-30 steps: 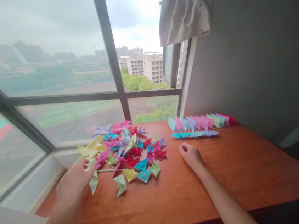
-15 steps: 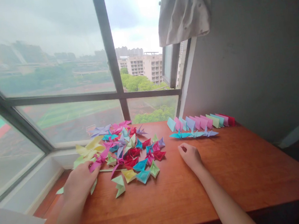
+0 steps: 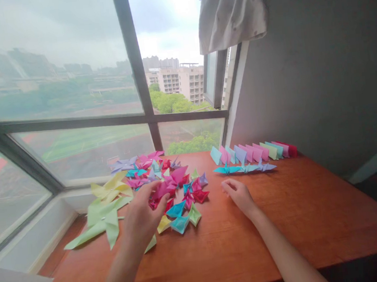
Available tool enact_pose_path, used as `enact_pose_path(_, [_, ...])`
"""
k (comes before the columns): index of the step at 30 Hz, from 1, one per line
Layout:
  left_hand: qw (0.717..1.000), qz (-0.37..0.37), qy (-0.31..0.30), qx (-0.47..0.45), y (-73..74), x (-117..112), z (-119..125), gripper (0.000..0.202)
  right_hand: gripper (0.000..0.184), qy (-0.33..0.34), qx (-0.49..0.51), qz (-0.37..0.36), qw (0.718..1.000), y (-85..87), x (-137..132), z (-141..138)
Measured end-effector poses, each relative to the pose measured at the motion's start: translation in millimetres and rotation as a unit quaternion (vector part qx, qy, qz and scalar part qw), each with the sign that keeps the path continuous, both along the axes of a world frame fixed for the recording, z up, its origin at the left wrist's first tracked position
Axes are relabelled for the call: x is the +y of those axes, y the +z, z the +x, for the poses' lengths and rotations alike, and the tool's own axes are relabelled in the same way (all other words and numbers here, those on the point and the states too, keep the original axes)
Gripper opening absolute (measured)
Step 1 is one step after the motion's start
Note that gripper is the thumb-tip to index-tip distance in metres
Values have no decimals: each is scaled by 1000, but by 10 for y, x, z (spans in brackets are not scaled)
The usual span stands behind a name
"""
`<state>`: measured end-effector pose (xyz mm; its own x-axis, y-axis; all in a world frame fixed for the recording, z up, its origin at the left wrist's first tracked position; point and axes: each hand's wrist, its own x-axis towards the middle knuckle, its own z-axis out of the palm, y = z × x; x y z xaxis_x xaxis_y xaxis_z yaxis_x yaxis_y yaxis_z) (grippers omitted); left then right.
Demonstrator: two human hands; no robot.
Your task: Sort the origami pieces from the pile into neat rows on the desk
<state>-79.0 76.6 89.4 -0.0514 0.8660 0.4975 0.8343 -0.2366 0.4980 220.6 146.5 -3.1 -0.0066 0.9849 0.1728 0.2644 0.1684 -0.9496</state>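
Held between the thumb and fingers of my left hand (image 3: pixel 142 217) is a magenta paper crane (image 3: pixel 176 179), raised over a heap of folded paper pieces. Small paper boats lie under and beside it, among them a blue boat (image 3: pixel 176 210), a light green boat (image 3: pixel 194 214) and a yellow boat (image 3: pixel 164 224). My right hand (image 3: pixel 239 196) rests on the table with its fingers curled together and nothing visible in them. Just beyond it stand a blue paper crane (image 3: pixel 227 169), a pale blue crane (image 3: pixel 245 168) and a lavender crane (image 3: pixel 266 167) in a line.
Behind the cranes, a row of folded coloured papers (image 3: pixel 257 153) stands along the wooden table's (image 3: pixel 303 209) far edge. A green paper pinwheel (image 3: pixel 103 221) and a yellow pinwheel (image 3: pixel 110 188) lie at left. Windows and a grey wall border the table.
My left hand has carried the magenta crane rightward from the left side of the heap, uncovering the green pinwheel. My right hand stays almost in place, its fingers shifted slightly.
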Motion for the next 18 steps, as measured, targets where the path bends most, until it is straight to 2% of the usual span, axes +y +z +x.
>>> enact_pose_path(3, [996, 3, -90, 18, -83, 113, 459, 26, 51, 94, 181, -68, 977, 72, -45, 6])
enact_pose_path(6, [989, -31, -138, 36, -155, 204, 784, 26, 55, 147, 262, -80, 951, 113, -74, 24])
enact_pose_path(8, [986, -56, -151, 49, -197, 247, 906, 26, 48, 137, 252, -68, 955, 127, -81, 23])
enact_pose_path(11, [981, -71, -179, 33, -263, 282, 978, 28, 35, 89, 186, -45, 978, 142, -81, -6])
enact_pose_path(15, [970, -74, -216, -80, -332, 271, 980, 30, 30, 74, 163, -50, 983, 153, -86, -53])
enact_pose_path(18, [960, -120, -216, -132, -339, 237, 971, 19, 29, 88, 183, -67, 977, 136, -92, -62])
